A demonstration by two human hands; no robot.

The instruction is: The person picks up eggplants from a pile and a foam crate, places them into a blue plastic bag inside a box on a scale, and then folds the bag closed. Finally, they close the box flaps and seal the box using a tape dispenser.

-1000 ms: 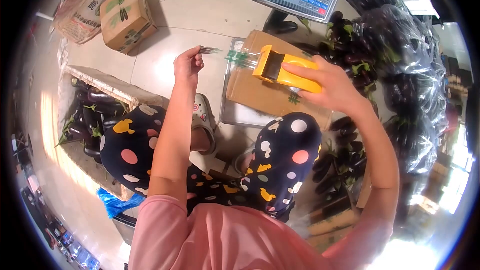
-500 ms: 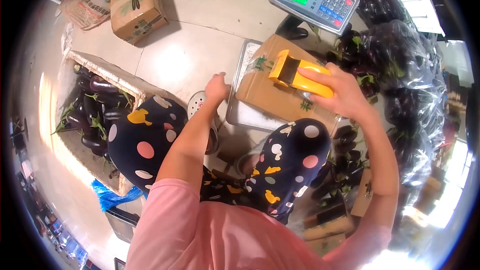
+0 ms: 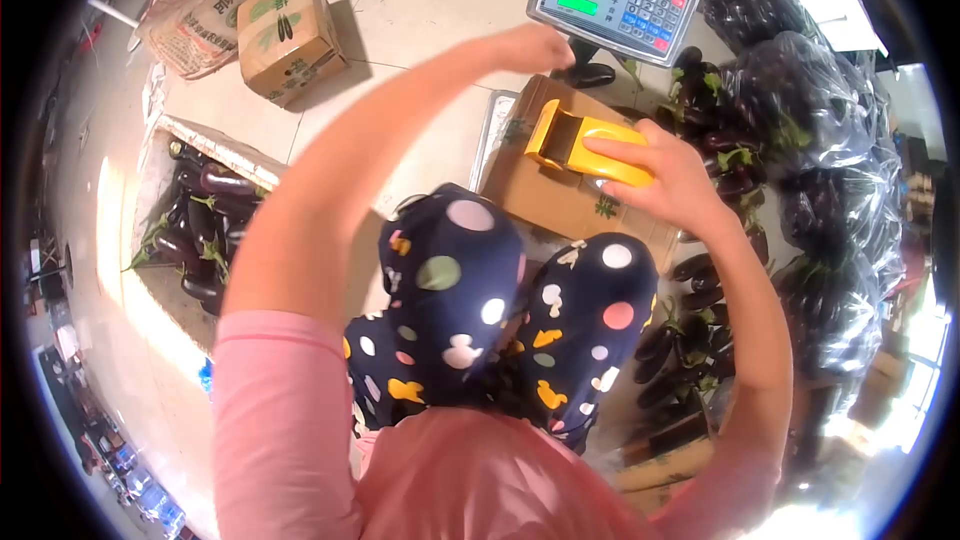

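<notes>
Fingers of my right hand (image 3: 655,165) are wrapped round a yellow tape dispenser (image 3: 590,148), which rests on top of a closed cardboard box (image 3: 530,195). That box lies on a metal scale platform (image 3: 494,130), partly hidden under it. My left hand (image 3: 540,48) is raised at the box's far side, just below the scale's display (image 3: 612,0); its fingers look curled, and whatever they may hold is too small to make out. The display shows green readouts and a keypad.
Left of my knees stands an open foam box (image 3: 160,290) of eggplants. Behind it are another cardboard box (image 3: 290,35) and a printed sack (image 3: 205,25). Loose eggplants (image 3: 700,340) and plastic-bagged eggplants (image 3: 830,200) line the right side.
My left hand has moved from the scale's left edge up and right to the far side of the box. My left knee has shifted right. The dispenser stays in my right hand.
</notes>
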